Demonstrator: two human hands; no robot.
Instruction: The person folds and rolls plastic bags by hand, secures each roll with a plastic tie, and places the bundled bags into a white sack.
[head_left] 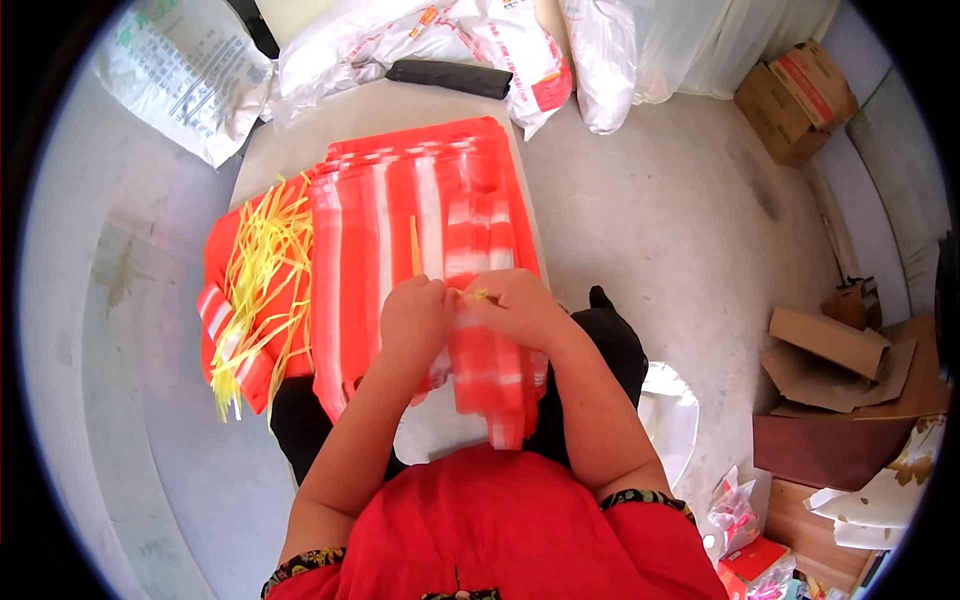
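On the near half of the bench, right over the stacked red-and-white striped plastic bags, left hand and right hand meet, each grip pinching yellow strip; loose yellow strips spill left, black roll far.

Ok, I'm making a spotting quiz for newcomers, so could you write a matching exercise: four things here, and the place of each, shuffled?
Things
1. heap of yellow strips
2. black roll
3. striped stack
4. brown carton with red print

Places
A. beneath the left hand and right hand
B. on the floor at the back right
C. draped over red material at the left
D. at the far end of the table, by white sacks

Pairs: 1-C, 2-D, 3-A, 4-B
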